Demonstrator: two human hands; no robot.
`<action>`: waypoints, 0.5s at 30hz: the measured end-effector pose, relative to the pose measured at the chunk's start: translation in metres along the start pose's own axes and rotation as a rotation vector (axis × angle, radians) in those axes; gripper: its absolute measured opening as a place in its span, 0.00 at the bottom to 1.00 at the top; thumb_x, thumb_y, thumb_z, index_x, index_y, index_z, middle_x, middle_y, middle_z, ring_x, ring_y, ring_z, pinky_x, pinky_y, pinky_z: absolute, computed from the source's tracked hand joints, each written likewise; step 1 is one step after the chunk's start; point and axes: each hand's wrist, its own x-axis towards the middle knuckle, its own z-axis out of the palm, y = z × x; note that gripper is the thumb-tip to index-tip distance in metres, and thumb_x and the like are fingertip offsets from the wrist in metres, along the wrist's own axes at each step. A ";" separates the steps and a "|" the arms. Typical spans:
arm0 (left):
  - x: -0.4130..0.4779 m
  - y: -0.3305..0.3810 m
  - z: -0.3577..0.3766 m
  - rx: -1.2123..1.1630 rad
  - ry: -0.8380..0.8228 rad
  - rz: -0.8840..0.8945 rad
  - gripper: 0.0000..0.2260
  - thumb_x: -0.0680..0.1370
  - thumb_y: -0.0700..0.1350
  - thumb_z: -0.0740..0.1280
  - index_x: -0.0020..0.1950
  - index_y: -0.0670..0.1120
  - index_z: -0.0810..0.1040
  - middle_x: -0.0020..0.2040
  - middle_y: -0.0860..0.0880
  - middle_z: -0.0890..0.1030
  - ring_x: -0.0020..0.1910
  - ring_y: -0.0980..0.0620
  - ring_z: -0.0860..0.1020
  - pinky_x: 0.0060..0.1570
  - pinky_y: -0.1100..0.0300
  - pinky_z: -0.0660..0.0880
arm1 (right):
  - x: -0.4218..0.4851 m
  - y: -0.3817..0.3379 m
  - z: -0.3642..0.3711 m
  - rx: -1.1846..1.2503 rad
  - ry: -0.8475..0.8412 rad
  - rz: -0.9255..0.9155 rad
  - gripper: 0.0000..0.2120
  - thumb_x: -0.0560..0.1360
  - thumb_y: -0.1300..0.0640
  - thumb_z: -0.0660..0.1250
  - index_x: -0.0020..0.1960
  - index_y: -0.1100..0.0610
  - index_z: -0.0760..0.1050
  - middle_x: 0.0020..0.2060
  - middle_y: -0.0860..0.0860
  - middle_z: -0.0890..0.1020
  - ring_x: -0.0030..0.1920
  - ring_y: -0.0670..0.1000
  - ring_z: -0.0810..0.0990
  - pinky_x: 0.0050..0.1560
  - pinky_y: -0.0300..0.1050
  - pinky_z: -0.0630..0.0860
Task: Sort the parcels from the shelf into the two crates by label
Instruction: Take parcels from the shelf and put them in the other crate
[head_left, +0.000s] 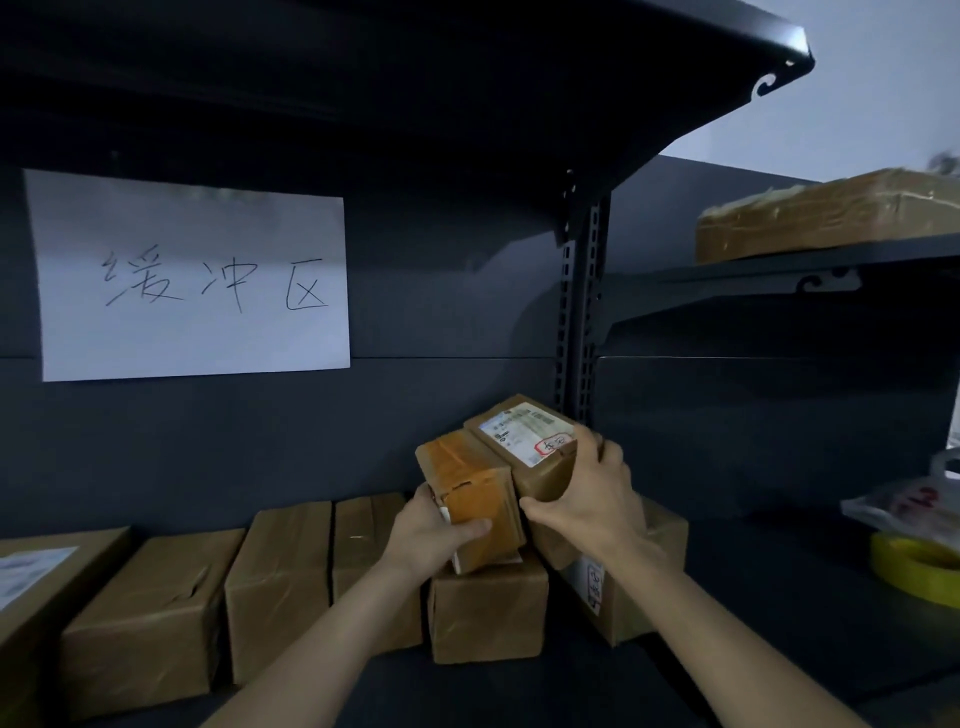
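Note:
Two small parcels are lifted above the row on the dark shelf. My left hand grips an orange-taped parcel from its near end. My right hand grips a brown parcel with a white shipping label and a red-circled mark on top. The two held parcels touch side by side. Below them stand several brown cardboard parcels in a row, one directly under my hands and one with a white label on its side. No crate is in view.
A white paper sign with handwritten characters hangs on the back panel. A perforated upright post divides the shelving. On the right: a taped parcel on a higher shelf, a plastic bag and a yellow tape roll.

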 end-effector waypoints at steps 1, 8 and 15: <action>-0.004 0.005 0.000 -0.016 0.018 0.031 0.29 0.66 0.49 0.77 0.59 0.47 0.65 0.56 0.52 0.75 0.57 0.53 0.74 0.57 0.58 0.72 | -0.001 0.000 -0.001 0.035 0.018 0.002 0.49 0.62 0.40 0.73 0.72 0.49 0.48 0.67 0.57 0.59 0.66 0.58 0.63 0.59 0.54 0.71; -0.014 0.028 -0.033 -0.081 0.097 0.189 0.45 0.57 0.68 0.74 0.70 0.58 0.61 0.64 0.55 0.73 0.67 0.48 0.69 0.65 0.45 0.69 | -0.004 -0.017 -0.004 0.306 0.095 0.007 0.48 0.61 0.38 0.73 0.71 0.47 0.51 0.66 0.55 0.62 0.64 0.57 0.68 0.62 0.56 0.72; -0.049 0.019 -0.093 -0.479 0.052 -0.103 0.29 0.68 0.69 0.62 0.67 0.68 0.63 0.62 0.53 0.72 0.62 0.45 0.72 0.58 0.39 0.72 | -0.019 -0.069 0.031 0.392 0.010 -0.010 0.49 0.61 0.39 0.74 0.72 0.49 0.51 0.67 0.56 0.62 0.64 0.57 0.68 0.61 0.53 0.73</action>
